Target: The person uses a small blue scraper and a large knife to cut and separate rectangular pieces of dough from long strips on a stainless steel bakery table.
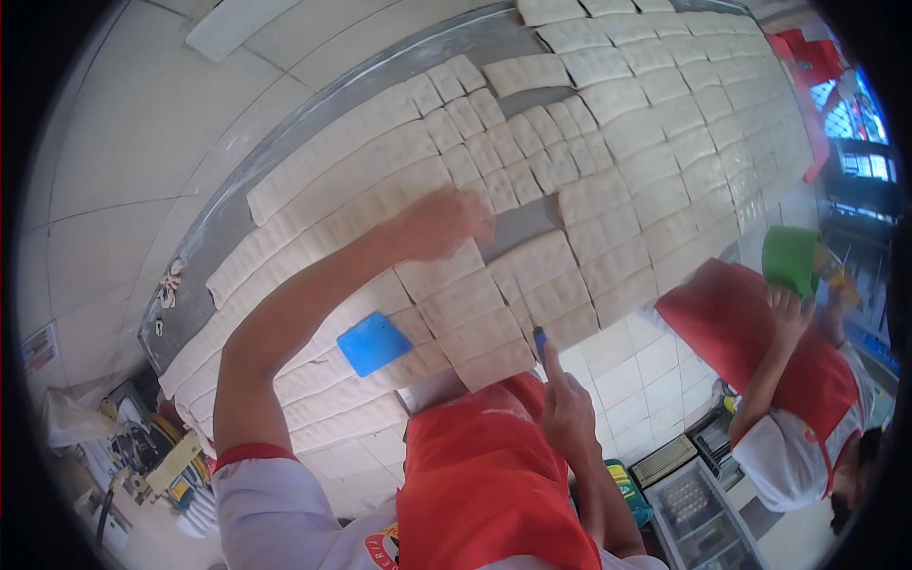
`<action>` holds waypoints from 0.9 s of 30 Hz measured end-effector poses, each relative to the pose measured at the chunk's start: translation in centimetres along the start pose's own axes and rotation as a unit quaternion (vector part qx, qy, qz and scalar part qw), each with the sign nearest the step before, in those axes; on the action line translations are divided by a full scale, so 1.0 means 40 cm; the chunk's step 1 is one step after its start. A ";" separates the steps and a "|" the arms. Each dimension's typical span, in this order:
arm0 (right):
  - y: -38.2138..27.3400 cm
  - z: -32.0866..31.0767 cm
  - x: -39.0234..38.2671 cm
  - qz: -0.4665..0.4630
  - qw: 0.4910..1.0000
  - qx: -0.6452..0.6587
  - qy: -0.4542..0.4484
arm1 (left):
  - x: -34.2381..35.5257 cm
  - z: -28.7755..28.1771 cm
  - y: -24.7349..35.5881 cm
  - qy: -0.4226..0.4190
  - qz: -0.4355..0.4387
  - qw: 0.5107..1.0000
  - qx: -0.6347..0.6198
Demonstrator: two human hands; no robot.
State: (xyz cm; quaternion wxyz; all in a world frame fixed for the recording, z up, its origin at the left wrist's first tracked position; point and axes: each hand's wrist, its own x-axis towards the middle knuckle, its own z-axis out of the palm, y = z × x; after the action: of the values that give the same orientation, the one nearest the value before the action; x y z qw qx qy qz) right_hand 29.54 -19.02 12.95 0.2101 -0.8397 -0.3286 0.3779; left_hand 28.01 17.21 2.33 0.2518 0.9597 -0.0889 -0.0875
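Across the grey desk (521, 226) mid-frame, dough slabs (538, 275) look soft and stretchy, best supported from beneath, while your right hand (568, 408) wraps its grip round a blue-tipped tool (541, 341), lower centre, and your blurred left hand's (445, 224) grip cannot be told.

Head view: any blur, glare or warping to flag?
Head view: lens warping bows the edge of the table, and the corners go black; head view, right side: the window looks washed out, and the dough pieces near the table's right end show a faint sheen; head view, centre: the left hand looks slightly soft.
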 end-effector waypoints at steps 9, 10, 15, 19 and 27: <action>0.086 0.004 -0.121 0.000 0.984 0.128 0.121 | 0.029 0.003 0.093 -0.144 -0.027 0.970 0.192; 0.100 0.004 -0.139 0.006 0.982 0.132 0.134 | 0.044 -0.010 0.091 -0.193 -0.046 0.971 0.134; 0.166 -0.037 -0.202 0.090 0.975 0.143 0.146 | 0.186 -0.066 0.068 -0.177 -0.140 0.971 -0.083; 0.231 -0.046 -0.249 0.082 0.970 0.135 0.186 | 0.299 0.007 0.043 -0.075 -0.149 0.983 -0.078; 0.270 -0.057 -0.279 0.103 0.957 0.169 0.214 | 0.234 0.055 0.078 0.060 -0.236 0.955 -0.171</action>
State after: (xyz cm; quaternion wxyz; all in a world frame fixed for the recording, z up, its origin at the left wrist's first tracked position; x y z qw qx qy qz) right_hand 29.98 -34.69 13.44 0.3744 -0.8823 -0.1188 0.2593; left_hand 36.21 11.51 0.86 0.3894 0.8993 0.1720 -0.1004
